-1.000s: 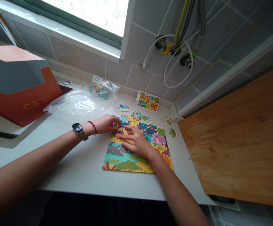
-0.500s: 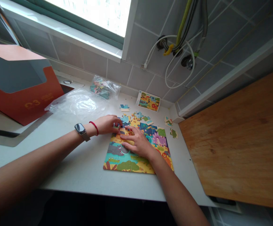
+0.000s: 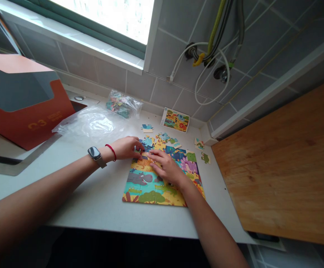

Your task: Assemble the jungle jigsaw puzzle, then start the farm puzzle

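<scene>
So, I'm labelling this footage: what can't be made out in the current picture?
All in the head view:
Part of the puzzle: under the right hand.
Whether the left hand grips a piece: too small.
Orange box: cut off by left edge.
Outside the window: glare.

large "3" (image 3: 41, 123) after an unclear character (image 3: 32, 127) on orange-red box (image 3: 16, 124), smaller lettering (image 3: 53, 117) beside it unreadable

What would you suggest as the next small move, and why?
I'd probably have the left hand press at the far-left corner of the puzzle: its fingertips are there, the right hand lies on the puzzle, and loose pieces sit beyond.
</scene>
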